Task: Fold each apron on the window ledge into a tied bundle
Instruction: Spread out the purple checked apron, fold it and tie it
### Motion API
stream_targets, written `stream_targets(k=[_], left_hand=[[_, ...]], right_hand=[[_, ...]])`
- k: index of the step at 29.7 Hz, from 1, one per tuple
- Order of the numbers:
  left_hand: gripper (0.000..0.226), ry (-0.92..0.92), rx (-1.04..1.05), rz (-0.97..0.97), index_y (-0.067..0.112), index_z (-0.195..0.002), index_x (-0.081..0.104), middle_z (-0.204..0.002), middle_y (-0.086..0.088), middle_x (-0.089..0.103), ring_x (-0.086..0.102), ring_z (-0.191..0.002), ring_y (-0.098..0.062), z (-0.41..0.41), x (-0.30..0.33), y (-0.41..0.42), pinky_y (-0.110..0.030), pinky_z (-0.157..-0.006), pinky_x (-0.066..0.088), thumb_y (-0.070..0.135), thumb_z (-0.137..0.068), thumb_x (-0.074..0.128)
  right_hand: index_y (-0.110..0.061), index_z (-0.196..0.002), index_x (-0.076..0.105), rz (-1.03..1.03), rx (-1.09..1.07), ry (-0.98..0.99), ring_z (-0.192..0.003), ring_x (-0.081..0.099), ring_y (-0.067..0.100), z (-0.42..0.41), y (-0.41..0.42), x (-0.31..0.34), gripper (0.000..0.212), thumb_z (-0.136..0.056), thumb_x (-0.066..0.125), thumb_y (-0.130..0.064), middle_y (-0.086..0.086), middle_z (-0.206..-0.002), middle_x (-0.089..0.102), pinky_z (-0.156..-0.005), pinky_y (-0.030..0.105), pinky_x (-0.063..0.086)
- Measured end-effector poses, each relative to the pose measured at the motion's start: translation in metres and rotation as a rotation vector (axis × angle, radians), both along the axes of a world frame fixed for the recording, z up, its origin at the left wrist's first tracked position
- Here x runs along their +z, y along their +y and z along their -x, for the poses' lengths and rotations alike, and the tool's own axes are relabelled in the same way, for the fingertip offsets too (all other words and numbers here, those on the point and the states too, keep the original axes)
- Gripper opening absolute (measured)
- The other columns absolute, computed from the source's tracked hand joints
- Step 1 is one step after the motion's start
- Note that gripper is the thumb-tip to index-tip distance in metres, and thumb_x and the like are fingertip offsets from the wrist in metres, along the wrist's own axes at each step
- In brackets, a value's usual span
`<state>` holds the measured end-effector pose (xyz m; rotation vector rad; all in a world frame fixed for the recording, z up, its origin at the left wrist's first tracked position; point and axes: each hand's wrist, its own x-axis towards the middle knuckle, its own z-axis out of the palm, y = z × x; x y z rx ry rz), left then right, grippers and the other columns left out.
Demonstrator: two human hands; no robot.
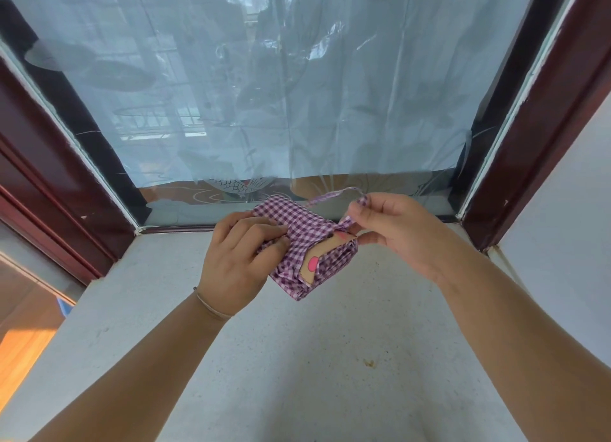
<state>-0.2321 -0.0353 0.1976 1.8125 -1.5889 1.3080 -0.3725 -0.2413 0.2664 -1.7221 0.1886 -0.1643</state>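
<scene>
Pinning the folded purple gingham cloth apron bundle (304, 250) under curled left hand (236, 263) fingers keeps it compact while the right hand (393, 233), pinching the thin checked strap (334, 195), draws the knot snug.

The purple-and-white gingham apron (299, 240) is folded down into a small chunky packet, tilted just above the pale window ledge (297, 359), with a tan patch with pink spots peeking out and its thin strap (334, 195) looping off to the right.

Head cam, looking fwd/down at window ledge (297, 359).
</scene>
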Motion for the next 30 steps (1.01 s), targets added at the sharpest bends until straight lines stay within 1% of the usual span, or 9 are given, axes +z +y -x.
stream_targets(k=[4,6,10,13,15,19,23,27,30], left_hand=[[0.029,0.058,0.026,0.022,0.013,-0.098,0.057,-0.094,-0.009,0.071,0.058,-0.095,-0.024,-0.003,0.000,0.002,-0.039,-0.088,0.043,0.011,-0.079,0.078],[0.026,0.132,0.054,0.057,0.013,-0.097,0.056,-0.092,-0.010,0.070,0.057,-0.092,-0.024,-0.003,0.000,0.002,-0.036,-0.083,0.042,0.010,-0.080,0.076],[0.019,0.294,0.116,0.086,0.014,-0.092,0.051,-0.093,-0.012,0.066,0.055,-0.086,-0.025,0.001,0.004,-0.004,-0.035,-0.072,0.043,0.010,-0.083,0.067],[0.019,0.280,0.154,0.089,0.015,-0.091,0.047,-0.082,-0.011,0.062,0.051,-0.074,-0.023,0.008,0.008,-0.007,-0.032,-0.064,0.040,0.010,-0.084,0.063],[0.015,0.227,0.177,0.089,0.014,-0.101,0.049,-0.077,-0.009,0.060,0.049,-0.070,-0.021,0.012,0.012,-0.008,-0.030,-0.062,0.038,0.012,-0.090,0.059],[0.070,0.167,0.238,-0.028,0.017,-0.136,0.043,-0.074,-0.004,0.054,0.049,-0.063,-0.021,0.013,0.013,-0.007,-0.030,-0.057,0.040,-0.001,-0.076,0.073],[0.085,0.157,0.231,-0.066,0.023,-0.142,0.037,-0.072,-0.003,0.050,0.045,-0.065,-0.020,0.010,0.013,-0.007,-0.031,-0.061,0.041,-0.003,-0.072,0.077],[0.066,0.148,0.135,-0.047,0.019,-0.135,0.044,-0.074,-0.006,0.057,0.050,-0.072,-0.023,0.003,0.012,-0.005,-0.034,-0.074,0.045,-0.006,-0.079,0.069],[0.026,0.157,0.083,-0.016,0.014,-0.121,0.054,-0.077,-0.007,0.061,0.049,-0.080,-0.020,0.001,0.010,-0.006,-0.038,-0.079,0.050,0.018,-0.096,0.056]], right_hand=[[-0.003,-0.092,0.062,-0.131,-0.082,-0.065,-0.086,0.069,0.019,-0.003,0.007,-0.008,0.020,-0.093,0.057,-0.022,0.005,-0.085,0.072,-0.087,0.040,0.054],[-0.004,-0.090,0.065,0.129,-0.169,-0.218,-0.083,0.068,0.015,-0.002,0.013,-0.012,0.022,-0.091,0.061,-0.026,0.005,-0.084,0.071,-0.081,0.036,0.056],[-0.009,-0.090,0.070,0.947,-0.265,-0.591,-0.085,0.062,0.014,-0.005,0.020,-0.029,0.028,-0.091,0.059,-0.034,-0.002,-0.086,0.069,-0.073,0.029,0.053],[-0.005,-0.086,0.068,1.114,-0.306,-0.758,-0.087,0.060,0.019,-0.008,0.026,-0.035,0.014,-0.090,0.066,-0.019,0.000,-0.086,0.067,-0.076,0.028,0.047],[-0.007,-0.086,0.067,1.108,-0.303,-0.759,-0.091,0.061,0.022,-0.009,0.028,-0.035,0.010,-0.090,0.062,-0.015,0.000,-0.089,0.068,-0.082,0.033,0.045],[-0.012,-0.089,0.062,1.096,-0.252,-0.599,-0.098,0.054,0.016,-0.014,0.031,-0.031,0.005,-0.088,0.057,-0.014,-0.002,-0.090,0.067,-0.090,0.027,0.033],[-0.015,-0.092,0.059,1.060,-0.115,-0.475,-0.096,0.051,0.010,-0.014,0.036,-0.027,0.005,-0.090,0.056,-0.018,-0.005,-0.094,0.065,-0.089,0.027,0.033],[-0.019,-0.098,0.051,0.802,0.026,-0.250,-0.070,0.048,0.004,-0.007,0.033,-0.005,0.042,-0.096,0.033,-0.057,-0.006,-0.079,0.057,-0.065,0.019,0.039],[-0.021,-0.103,0.058,0.621,0.034,-0.068,-0.074,0.059,0.025,-0.006,0.023,0.011,0.055,-0.095,0.020,-0.060,0.014,-0.085,0.063,-0.068,0.038,0.049]])
